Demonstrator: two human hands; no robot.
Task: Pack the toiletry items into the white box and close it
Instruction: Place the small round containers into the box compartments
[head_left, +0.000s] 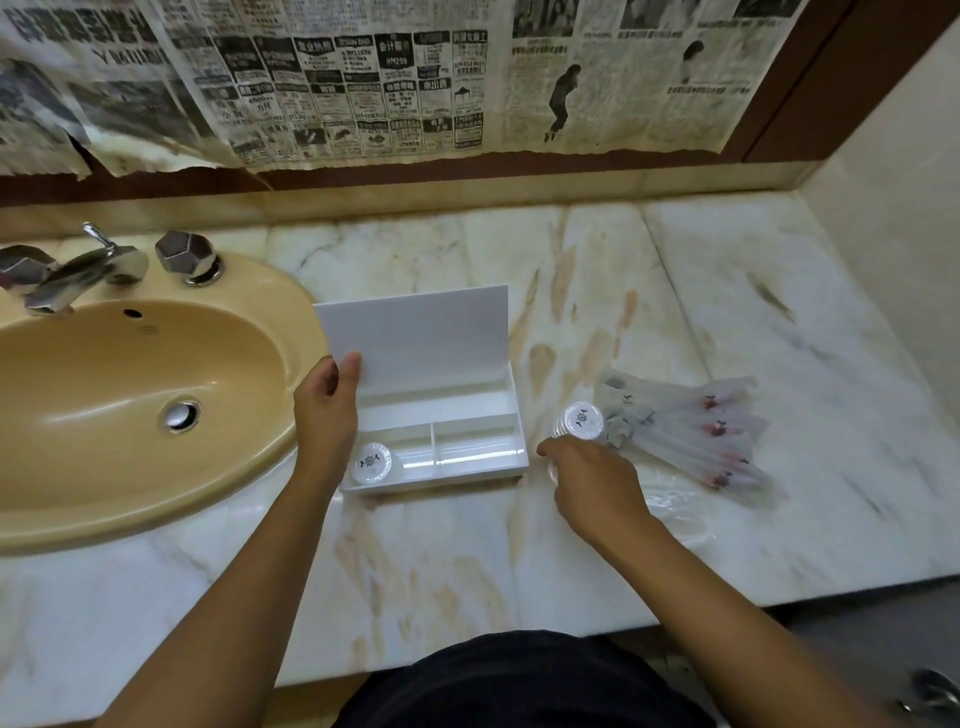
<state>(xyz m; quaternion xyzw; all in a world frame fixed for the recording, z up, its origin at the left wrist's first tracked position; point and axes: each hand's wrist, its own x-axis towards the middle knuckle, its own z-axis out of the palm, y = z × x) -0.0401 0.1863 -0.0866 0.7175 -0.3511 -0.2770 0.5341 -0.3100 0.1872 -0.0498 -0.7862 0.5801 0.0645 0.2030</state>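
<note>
The white box stands on the marble counter beside the sink, its lid raised upright. My left hand grips the lid's left edge. One round white toiletry packet lies in the front left compartment. My right hand rests on the counter just right of the box, fingers curled over a round clear-wrapped packet that shows only at its edge. Another round packet lies just beyond my fingers. Several long clear-wrapped toiletry packets lie fanned out to the right.
A yellow sink with chrome taps sits left of the box. Newspaper covers the wall behind. The counter's front edge runs near my body, and a side wall bounds the right.
</note>
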